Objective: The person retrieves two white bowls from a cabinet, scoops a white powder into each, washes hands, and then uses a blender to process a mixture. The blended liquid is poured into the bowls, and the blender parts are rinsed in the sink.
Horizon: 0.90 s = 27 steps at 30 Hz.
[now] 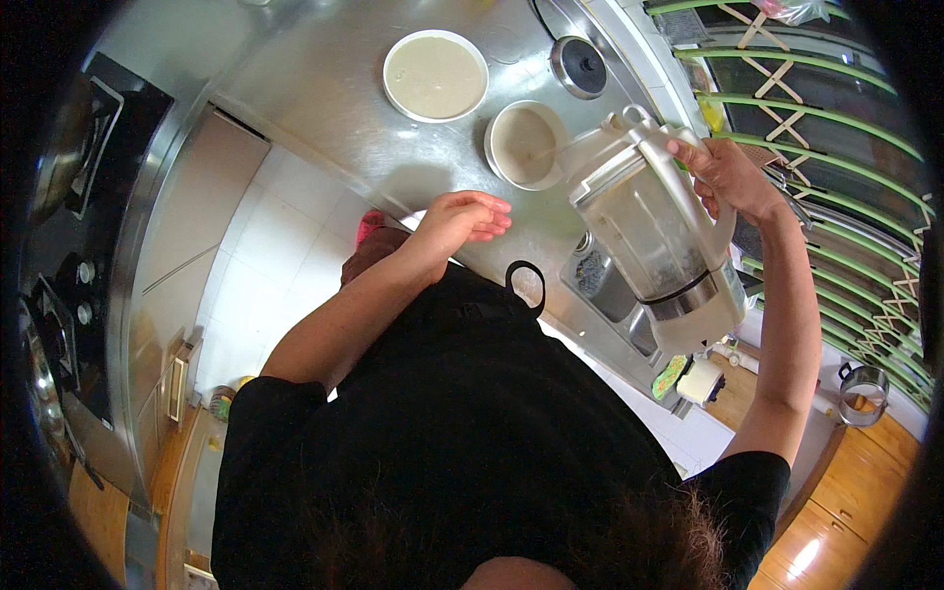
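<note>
My right hand [726,177] grips the handle of a blender jug [649,228] with clear walls, a white frame and a steel band. The jug is tilted, its spout over a smaller white bowl [522,144] that holds a greyish-beige liquid; a thin stream seems to run into it. Only residue and a little froth show inside the jug. My left hand [472,217] hangs free near the counter's front edge, fingers loosely curled, holding nothing. A larger white round dish [435,77], filled with pale beige liquid, stands on the steel counter [324,96] beyond it.
A steel lid with a black knob [582,66] lies near the window-side edge. The sink [616,284] is partly behind the jug. At the left is a black gas hob [85,295] with pans. Green window bars [811,96] run along the right; a glass pot [863,394] stands farther off.
</note>
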Motion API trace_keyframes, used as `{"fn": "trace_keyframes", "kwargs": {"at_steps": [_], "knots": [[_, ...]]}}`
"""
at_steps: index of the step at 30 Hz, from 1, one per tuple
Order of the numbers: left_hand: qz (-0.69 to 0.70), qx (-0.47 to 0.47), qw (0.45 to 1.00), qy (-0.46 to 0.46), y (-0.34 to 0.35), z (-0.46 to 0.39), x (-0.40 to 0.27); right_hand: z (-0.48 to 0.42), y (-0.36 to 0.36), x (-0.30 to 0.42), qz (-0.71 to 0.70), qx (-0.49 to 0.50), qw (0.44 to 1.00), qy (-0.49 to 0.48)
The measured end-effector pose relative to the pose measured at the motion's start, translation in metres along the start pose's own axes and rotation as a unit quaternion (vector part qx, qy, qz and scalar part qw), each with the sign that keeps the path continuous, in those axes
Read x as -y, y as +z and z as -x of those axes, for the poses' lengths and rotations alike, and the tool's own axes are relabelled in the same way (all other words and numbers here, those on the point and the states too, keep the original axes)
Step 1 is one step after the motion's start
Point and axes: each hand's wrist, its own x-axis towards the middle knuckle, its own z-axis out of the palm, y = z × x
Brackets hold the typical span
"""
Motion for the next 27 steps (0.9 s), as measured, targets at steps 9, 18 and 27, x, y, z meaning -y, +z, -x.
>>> {"fn": "trace_keyframes", "kwargs": {"at_steps": [9, 18, 27], "knots": [[0.007, -0.006, 1.000, -0.007, -0.004, -0.005, 0.002, 0.003, -0.001, 0.010, 0.008, -0.004, 1.000, 0.013], [0.022, -0.018, 1.000, 0.001, -0.002, -0.005, 0.003, 0.003, -0.003, 0.011, 0.029, -0.010, 1.000, 0.002], [0.033, -0.023, 0.999, 0.007, 0.000, -0.007, 0.004, 0.002, -0.007, 0.015, 0.032, 0.003, 0.999, -0.003]]}}
